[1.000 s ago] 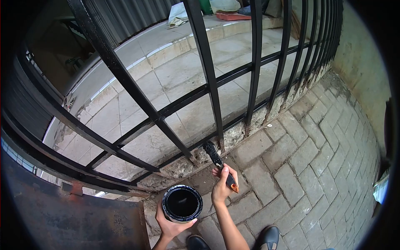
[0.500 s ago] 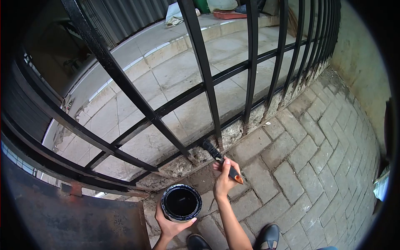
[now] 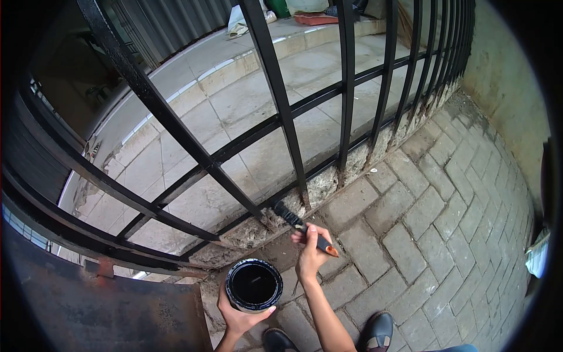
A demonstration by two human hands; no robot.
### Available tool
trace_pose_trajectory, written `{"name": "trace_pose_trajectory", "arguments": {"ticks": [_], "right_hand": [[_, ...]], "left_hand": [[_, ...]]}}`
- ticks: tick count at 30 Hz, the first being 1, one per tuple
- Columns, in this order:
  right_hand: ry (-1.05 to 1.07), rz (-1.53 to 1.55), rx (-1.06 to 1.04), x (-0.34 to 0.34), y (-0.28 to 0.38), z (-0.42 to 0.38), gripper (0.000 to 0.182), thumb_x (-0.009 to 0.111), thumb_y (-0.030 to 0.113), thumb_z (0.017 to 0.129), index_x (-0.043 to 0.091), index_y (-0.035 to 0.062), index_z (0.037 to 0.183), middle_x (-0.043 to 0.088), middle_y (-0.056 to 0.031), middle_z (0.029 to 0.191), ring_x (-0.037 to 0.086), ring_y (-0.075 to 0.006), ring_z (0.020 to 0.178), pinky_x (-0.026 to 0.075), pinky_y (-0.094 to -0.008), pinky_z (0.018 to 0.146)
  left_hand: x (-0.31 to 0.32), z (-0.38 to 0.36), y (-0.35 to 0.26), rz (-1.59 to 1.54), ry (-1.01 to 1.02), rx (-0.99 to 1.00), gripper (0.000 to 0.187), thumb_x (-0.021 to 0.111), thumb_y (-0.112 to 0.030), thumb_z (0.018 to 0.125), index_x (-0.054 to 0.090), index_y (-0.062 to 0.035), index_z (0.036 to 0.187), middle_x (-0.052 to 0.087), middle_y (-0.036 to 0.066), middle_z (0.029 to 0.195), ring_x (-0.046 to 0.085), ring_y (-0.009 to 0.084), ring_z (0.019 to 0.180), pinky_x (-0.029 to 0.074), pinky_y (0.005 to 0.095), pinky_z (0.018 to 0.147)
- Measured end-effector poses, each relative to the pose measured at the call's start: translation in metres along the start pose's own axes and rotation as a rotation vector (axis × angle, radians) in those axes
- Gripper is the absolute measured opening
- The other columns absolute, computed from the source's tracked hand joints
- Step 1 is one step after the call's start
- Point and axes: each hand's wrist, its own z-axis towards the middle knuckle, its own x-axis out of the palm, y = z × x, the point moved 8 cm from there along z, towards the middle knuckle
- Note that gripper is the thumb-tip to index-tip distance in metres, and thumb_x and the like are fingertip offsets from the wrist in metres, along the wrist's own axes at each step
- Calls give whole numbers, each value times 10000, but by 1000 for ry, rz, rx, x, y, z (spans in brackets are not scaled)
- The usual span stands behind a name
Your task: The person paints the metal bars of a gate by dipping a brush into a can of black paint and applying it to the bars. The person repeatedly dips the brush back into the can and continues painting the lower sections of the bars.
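My left hand (image 3: 239, 317) is wrapped round a paint can (image 3: 254, 284) with black paint inside and smears on its rim. In my right hand (image 3: 309, 251) is a paintbrush (image 3: 298, 223), its handle end orange and its bristles coated black. The bristle end lies against the bottom rail of the black metal fence (image 3: 282, 111), close to the foot of an upright bar. Just below that rail runs a rough, crumbling concrete base (image 3: 252, 233).
A rusty metal sheet (image 3: 135, 314) stands at the lower left. Grey paving bricks (image 3: 404, 234) cover the ground on my right, up to a stained wall (image 3: 504, 100). Behind the bars are a tiled floor (image 3: 199, 135) and a red tray (image 3: 315, 20). My shoes (image 3: 378, 331) show at the bottom.
The paintbrush in my right hand has moved a little to the left along the bottom rail. My left hand keeps the paint can in nearly the same place.
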Motion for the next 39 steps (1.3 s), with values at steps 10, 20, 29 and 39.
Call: {"name": "trace_pose_trajectory", "arguments": {"ticks": [10,20,29,39], "right_hand": [[2,-84,-111,7,7,-7,249,518,193,958,554,-52,975,640,-144,753,639,-194,616,543,-300,599],[74,-4,42,6,7,-1,248,534,215,948,561,-31,952,633,-134,733,631,-186,596,532,-284,572],[97,-57,9,4,6,-5,243,526,222,952,566,-18,947,633,-118,726,630,-183,589,536,-290,551],[72,-52,32,1,-5,1,231,534,206,947,551,-23,924,621,-124,721,633,-194,569,533,-296,527]], "left_hand": [[-2,-1,-4,21,-11,-6,918,900,-220,476,437,57,1219,578,174,1117,602,264,1004,474,372,885],[0,-1,-8,0,-27,-1,892,900,-214,475,450,49,1199,583,171,1101,607,260,989,483,367,869],[0,1,-10,-22,-20,-9,894,899,-200,470,449,49,1200,586,167,1097,606,257,986,480,370,872],[-8,-2,-13,-46,-37,-112,904,875,-175,476,432,29,1237,562,156,1151,582,248,1036,454,368,923]]}}
